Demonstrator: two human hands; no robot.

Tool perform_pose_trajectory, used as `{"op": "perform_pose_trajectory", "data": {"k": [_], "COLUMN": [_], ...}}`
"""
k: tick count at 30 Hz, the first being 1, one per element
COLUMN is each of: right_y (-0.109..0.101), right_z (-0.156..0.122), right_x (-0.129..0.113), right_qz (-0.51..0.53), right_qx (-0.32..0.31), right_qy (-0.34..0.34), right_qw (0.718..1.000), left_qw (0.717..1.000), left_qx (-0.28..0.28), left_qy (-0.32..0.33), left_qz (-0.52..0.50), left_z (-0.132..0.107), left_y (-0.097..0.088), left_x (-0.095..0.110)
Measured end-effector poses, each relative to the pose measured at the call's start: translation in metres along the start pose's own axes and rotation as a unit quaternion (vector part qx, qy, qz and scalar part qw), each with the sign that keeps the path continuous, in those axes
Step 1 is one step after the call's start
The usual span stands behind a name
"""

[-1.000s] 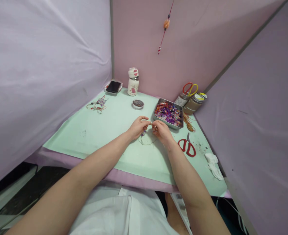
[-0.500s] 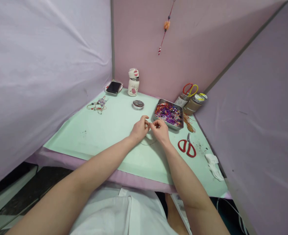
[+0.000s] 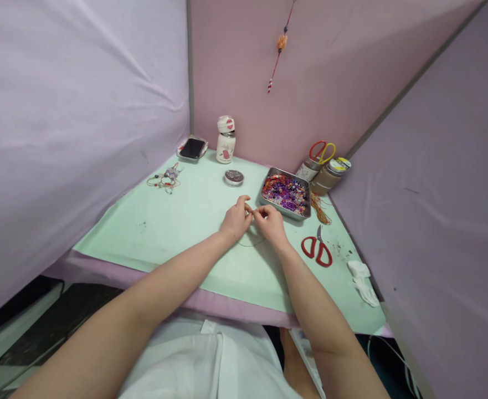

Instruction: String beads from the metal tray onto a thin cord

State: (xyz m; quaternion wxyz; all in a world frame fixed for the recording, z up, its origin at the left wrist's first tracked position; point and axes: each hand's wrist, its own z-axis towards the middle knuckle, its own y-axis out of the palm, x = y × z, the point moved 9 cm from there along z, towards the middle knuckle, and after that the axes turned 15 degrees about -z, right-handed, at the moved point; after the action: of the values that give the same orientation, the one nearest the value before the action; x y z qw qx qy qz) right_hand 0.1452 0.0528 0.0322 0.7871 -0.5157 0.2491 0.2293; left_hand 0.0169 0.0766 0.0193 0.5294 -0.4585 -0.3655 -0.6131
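Over the middle of the pale green table cover, my left hand and my right hand meet at the fingertips. Both are pinched closed on a thin cord, which loops down below them onto the cover. Any small piece between the fingertips is too tiny to make out. Just beyond my right hand stands a metal tray full of purple, red and orange beads and threads. A small round tin with dark contents lies farther back.
Red-handled scissors lie right of my right forearm, near a crumpled white cloth. Two jars stand behind the tray, one holding more scissors. A white bottle, a phone and beaded strings sit at the back left.
My right hand has shifted very slightly, its fingertips still against those of my left hand. The cord loop below has moved a little. Everything else stays in place.
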Motion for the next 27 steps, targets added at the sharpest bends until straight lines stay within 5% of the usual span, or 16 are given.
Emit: {"op": "perform_pose_trajectory", "data": {"k": [27], "right_y": [0.004], "right_z": [0.004], "right_x": [-0.002], "right_qz": [-0.05], "right_qx": [0.006], "right_qy": [-0.081], "right_qw": [0.995], "left_qw": [0.969], "left_qx": [0.044], "left_qy": [-0.118], "left_qz": [-0.211], "left_z": [0.005], "left_y": [-0.001], "left_x": [-0.024]}}
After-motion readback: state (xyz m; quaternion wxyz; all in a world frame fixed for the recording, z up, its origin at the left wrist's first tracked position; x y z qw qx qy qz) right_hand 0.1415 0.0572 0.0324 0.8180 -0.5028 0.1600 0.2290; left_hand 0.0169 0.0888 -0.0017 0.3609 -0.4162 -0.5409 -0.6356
